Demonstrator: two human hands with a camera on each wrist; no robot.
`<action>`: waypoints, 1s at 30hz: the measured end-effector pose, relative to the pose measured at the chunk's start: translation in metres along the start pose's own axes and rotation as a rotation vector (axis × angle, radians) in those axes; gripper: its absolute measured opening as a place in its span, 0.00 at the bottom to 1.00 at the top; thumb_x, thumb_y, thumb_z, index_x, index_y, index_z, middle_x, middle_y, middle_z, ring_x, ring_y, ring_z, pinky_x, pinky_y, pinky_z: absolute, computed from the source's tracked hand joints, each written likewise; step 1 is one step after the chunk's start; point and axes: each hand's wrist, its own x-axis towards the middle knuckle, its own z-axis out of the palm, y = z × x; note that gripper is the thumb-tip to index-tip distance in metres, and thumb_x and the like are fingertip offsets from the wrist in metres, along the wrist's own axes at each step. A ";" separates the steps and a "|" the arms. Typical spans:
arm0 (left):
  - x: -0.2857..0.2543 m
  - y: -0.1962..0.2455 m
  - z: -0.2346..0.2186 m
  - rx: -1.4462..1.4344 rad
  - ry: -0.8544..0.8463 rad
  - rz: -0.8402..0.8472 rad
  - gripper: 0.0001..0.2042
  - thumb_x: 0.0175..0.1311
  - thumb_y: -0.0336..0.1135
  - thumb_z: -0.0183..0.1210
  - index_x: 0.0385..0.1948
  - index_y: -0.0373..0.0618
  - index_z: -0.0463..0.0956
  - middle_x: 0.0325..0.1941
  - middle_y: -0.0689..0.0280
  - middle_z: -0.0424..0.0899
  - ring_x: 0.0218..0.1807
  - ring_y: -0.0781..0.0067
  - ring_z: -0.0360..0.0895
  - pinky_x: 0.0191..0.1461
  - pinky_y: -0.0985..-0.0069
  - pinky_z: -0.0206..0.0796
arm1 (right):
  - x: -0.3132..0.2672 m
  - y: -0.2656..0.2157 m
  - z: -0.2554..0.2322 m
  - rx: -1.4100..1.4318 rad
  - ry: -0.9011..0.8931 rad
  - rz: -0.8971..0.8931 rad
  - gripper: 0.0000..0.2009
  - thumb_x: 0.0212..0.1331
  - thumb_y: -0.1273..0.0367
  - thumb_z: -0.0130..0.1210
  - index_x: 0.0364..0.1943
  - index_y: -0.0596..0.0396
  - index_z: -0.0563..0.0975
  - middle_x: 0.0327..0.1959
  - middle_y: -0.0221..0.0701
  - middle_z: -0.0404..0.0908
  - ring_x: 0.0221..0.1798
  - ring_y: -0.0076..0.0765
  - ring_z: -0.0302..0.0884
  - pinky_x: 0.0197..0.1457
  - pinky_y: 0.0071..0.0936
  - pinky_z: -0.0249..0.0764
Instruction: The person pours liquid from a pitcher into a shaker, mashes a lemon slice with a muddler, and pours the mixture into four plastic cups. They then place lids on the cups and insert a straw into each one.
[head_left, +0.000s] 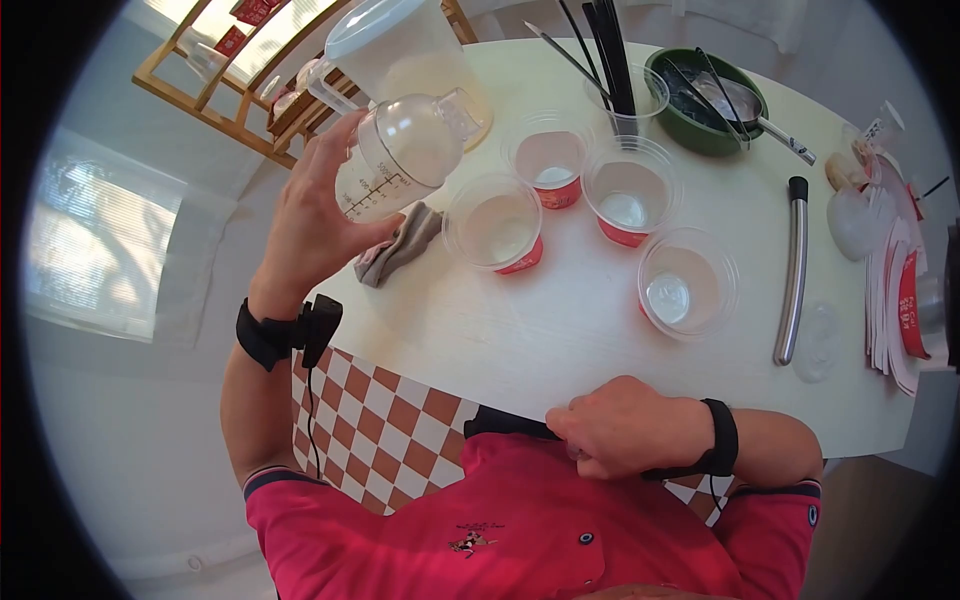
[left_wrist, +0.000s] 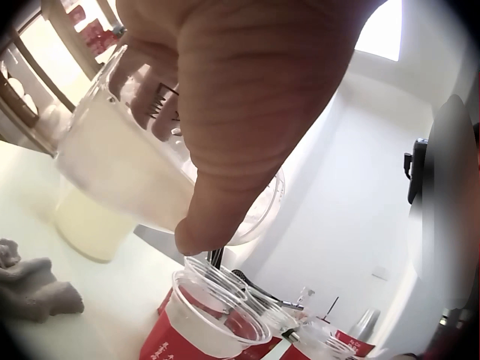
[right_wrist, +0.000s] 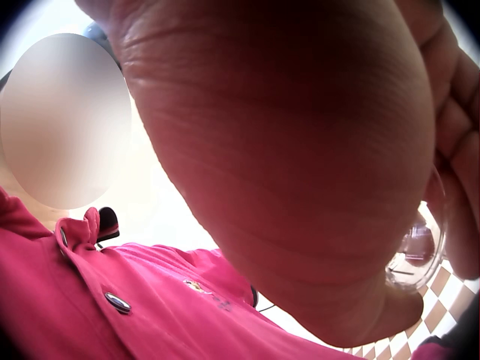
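My left hand [head_left: 308,205] grips a clear cocktail shaker [head_left: 412,145] with measuring marks. It is tilted, its narrow neck pointing up and right, above the back left of the table. Several clear plastic cups [head_left: 490,228] with red labels stand to the right of it, rims upward. Low at the table's front edge, my right hand [head_left: 640,425] is curled near the shirt. Between its thumb and fingers it holds a small clear cap [right_wrist: 415,255], mostly hidden by the palm in the right wrist view.
Behind the shaker stands a large lidded pitcher [head_left: 385,55] of pale liquid. A grey cloth [head_left: 400,247] lies below the shaker. Black sticks fill a clear cup behind the others. A green bowl [head_left: 700,143] holds utensils; a metal tube [head_left: 791,290] and clear lid [head_left: 818,345] lie at right.
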 end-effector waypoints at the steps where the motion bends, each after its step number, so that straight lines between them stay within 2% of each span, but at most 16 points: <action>1: 0.006 0.000 0.001 0.040 -0.007 0.022 0.46 0.38 0.35 0.76 0.68 0.49 0.66 0.60 0.56 0.79 0.58 0.53 0.78 0.62 0.61 0.72 | -0.001 0.001 0.001 -0.006 0.016 -0.015 0.10 0.51 0.67 0.58 0.36 0.55 0.75 0.30 0.38 0.84 0.35 0.51 0.83 0.37 0.44 0.78; 9: 0.033 0.006 0.006 0.212 -0.046 0.163 0.45 0.39 0.35 0.77 0.67 0.52 0.67 0.57 0.57 0.80 0.58 0.51 0.78 0.60 0.61 0.72 | -0.002 0.005 0.005 -0.008 0.076 -0.074 0.11 0.52 0.66 0.59 0.36 0.57 0.75 0.29 0.38 0.84 0.33 0.52 0.83 0.34 0.44 0.78; 15: 0.044 0.005 0.008 0.364 -0.028 0.286 0.44 0.38 0.33 0.77 0.66 0.53 0.68 0.56 0.60 0.80 0.55 0.54 0.79 0.56 0.62 0.74 | -0.001 0.005 0.004 -0.036 0.054 -0.067 0.11 0.53 0.66 0.59 0.36 0.57 0.75 0.29 0.39 0.84 0.32 0.51 0.83 0.34 0.44 0.78; 27: 0.052 0.007 0.010 0.446 -0.042 0.320 0.44 0.36 0.29 0.75 0.66 0.54 0.68 0.52 0.61 0.80 0.52 0.57 0.79 0.53 0.64 0.75 | -0.001 0.006 0.002 -0.001 0.025 -0.058 0.12 0.54 0.66 0.59 0.38 0.57 0.75 0.29 0.39 0.83 0.33 0.52 0.83 0.34 0.44 0.77; 30: 0.051 0.007 0.010 0.426 -0.057 0.286 0.44 0.37 0.30 0.76 0.65 0.53 0.68 0.52 0.61 0.80 0.53 0.56 0.79 0.53 0.63 0.75 | -0.001 0.007 0.002 0.000 0.012 -0.061 0.12 0.53 0.66 0.60 0.37 0.57 0.75 0.29 0.40 0.83 0.33 0.52 0.82 0.34 0.45 0.77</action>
